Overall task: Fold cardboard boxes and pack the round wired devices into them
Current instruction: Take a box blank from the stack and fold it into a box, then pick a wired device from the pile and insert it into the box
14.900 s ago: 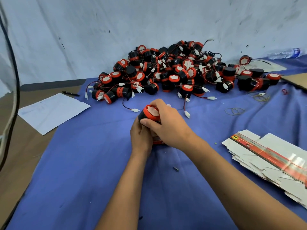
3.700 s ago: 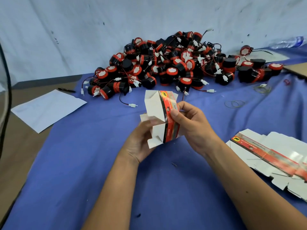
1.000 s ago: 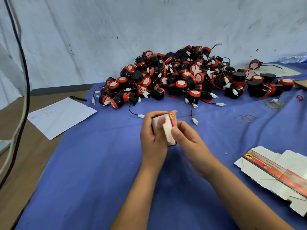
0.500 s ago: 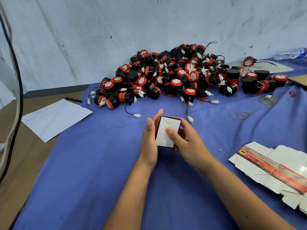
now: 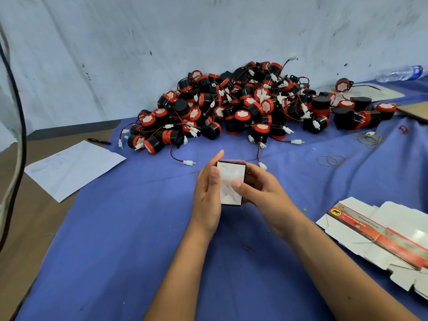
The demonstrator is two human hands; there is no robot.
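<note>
Blue cloth covers the desk (image 5: 115, 239) where the left hand (image 5: 207, 200) and right hand (image 5: 259, 193) together clasp one folded box (image 5: 230, 184), thumbs pressed on its white face (whether it is filled, I cannot tell). Beyond, a heap of devices (image 5: 243, 107) awaits packing; flat boxes (image 5: 379, 235) lie unfolded at right.

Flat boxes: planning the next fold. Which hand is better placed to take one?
Probably the right hand: the flat boxes lie on its side, while the left hand could go on holding the folded box.
</note>
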